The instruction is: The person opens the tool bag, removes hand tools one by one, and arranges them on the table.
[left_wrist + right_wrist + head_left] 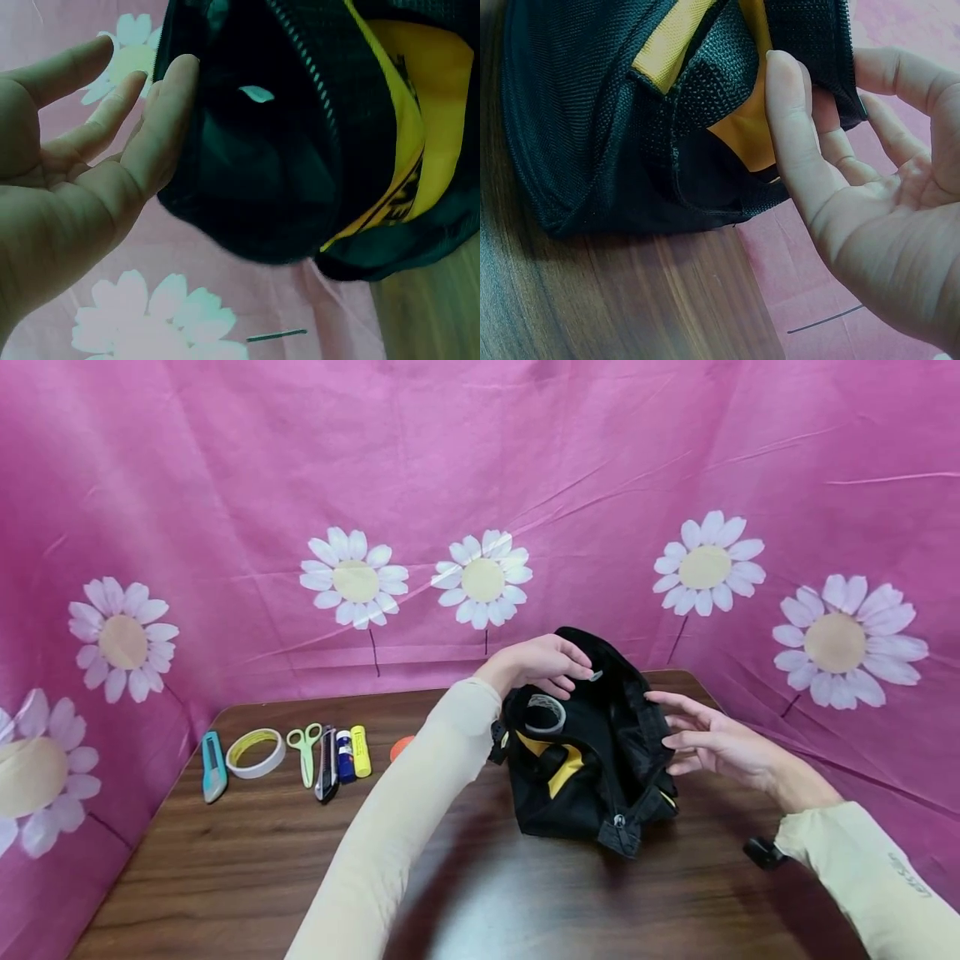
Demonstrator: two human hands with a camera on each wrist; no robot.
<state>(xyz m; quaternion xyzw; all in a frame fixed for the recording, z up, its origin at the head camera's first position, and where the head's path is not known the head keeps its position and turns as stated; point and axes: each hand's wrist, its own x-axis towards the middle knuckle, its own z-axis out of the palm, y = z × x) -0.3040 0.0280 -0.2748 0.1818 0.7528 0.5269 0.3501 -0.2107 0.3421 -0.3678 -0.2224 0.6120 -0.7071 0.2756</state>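
A black fabric bag [558, 814] with yellow panels sits on the table, its zippered mouth gaping. Over the far left part of the mouth is my left hand [543, 664], fingers loosely bent. The left wrist view shows its fingertips [180, 71] at the bag's rim, with the thumb apart from it. My right hand [712, 747] holds the right side of the rim; in the right wrist view the zippered edge [845, 60] lies between its fingers. A pale ring [545, 714] shows at the bag's left side. Inside lies a small white tag [256, 94].
Along the table's left lie a teal cutter [213, 768], a tape roll [273, 760], green scissors [306, 760], a dark cutter [327, 764], a blue glue stick [345, 757] and a yellow stick [361, 752]. An orange item [400, 746] is partly hidden by my left sleeve.
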